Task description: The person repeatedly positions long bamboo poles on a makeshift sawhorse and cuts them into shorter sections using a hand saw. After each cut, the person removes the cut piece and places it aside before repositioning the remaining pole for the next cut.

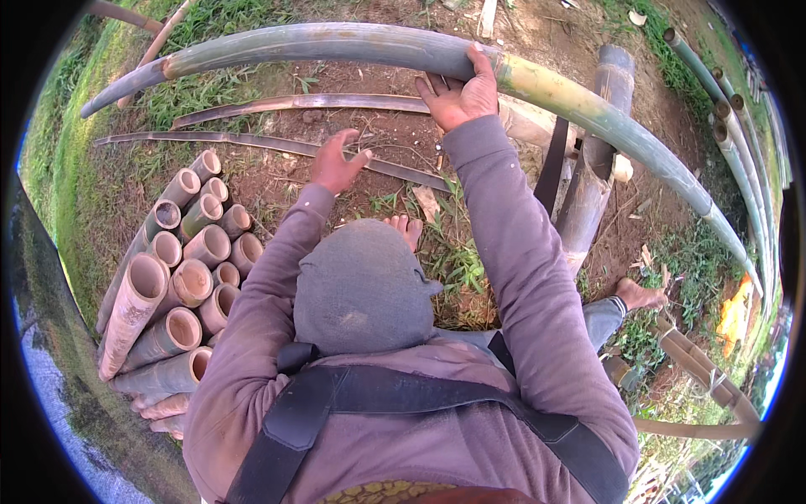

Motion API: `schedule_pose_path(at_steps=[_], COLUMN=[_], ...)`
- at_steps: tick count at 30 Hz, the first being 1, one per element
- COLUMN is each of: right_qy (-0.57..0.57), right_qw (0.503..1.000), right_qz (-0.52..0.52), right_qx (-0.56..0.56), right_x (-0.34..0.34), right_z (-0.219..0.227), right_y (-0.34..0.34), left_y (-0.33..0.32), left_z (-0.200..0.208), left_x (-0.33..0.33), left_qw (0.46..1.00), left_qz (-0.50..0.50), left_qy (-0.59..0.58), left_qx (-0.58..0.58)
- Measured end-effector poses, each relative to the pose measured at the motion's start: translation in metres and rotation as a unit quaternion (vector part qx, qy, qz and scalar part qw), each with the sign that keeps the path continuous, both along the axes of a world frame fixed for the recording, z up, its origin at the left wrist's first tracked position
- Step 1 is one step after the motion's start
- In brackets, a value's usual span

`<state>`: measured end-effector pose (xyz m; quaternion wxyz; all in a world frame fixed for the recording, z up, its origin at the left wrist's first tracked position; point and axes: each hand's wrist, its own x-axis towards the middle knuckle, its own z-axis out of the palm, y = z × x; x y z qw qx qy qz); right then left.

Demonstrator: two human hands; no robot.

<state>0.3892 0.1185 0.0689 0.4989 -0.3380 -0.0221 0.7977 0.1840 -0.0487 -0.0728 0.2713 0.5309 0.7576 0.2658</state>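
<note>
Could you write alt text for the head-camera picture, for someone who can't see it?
A person's right hand touches a long green-and-yellow bamboo pole, which looks curved in this wide view, while the open, empty left hand is near thin bamboo strips. Cut bamboo tubes are stacked at left.

No readable lettering in my view
From my remote seat I can make out no words, numbers, labels or signs: not on the long bamboo pole [336, 44] across twelve o'clock, the cut bamboo pieces [189, 284] at nine, or the black strap [403, 391] at six (it looks plain to me).
</note>
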Motion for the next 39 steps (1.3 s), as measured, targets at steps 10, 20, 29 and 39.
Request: schedule_pose_path(at_steps=[10, 20, 29, 39], right_qy=[-0.472, -0.711, -0.704, -0.722], right_qw=[0.793, 0.294, 0.38, 0.358], right_qz=[0.271, 0.463, 0.231, 0.192], right_qx=[0.275, 0.44, 0.554, 0.56], right_x=[0.059, 0.097, 0.106, 0.094], right_z=[-0.054, -0.064, -0.02, -0.014], right_y=[-0.031, -0.142, -0.105, -0.059], left_y=[-0.032, -0.041, 0.004, 0.067], left_z=[-0.024, 0.032, 0.111, 0.121], left_x=[-0.025, 0.003, 0.013, -0.008], left_qw=[0.927, 0.938, 0.907, 0.87], left_qz=[-0.189, -0.199, -0.139, -0.132], left_qy=[0.317, 0.268, 0.284, 0.305], left_qx=[-0.066, 0.087, 0.278, 0.363])
